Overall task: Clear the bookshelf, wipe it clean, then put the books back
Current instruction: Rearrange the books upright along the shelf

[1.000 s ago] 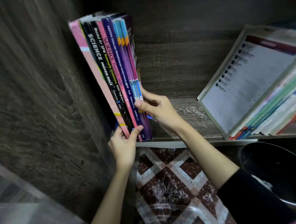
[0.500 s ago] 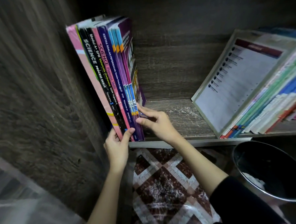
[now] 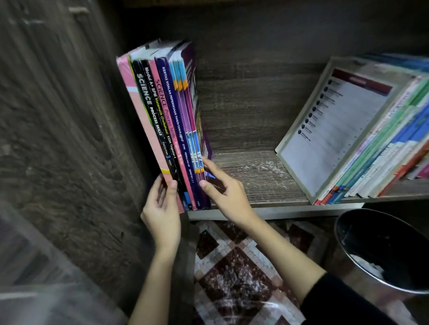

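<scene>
The upright books [image 3: 171, 124] are standing at the left end of the shelf [image 3: 254, 177], just beside the side panel [image 3: 58, 145], tops tilting left. The left hand [image 3: 161, 212] is gripping their lower left edge and the right hand [image 3: 224, 189] is pinching their lower right (thumb in front, fingers along the side). A bare stretch of board is lying between them and the leaning books [image 3: 371, 139] at the right end. Below the shelf, a bin [image 3: 392, 252] is sitting at the right, on the floor [image 3: 239, 273].

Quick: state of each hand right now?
Left hand: grips the upright books at their left side.
Right hand: holds the same books at their right side.
</scene>
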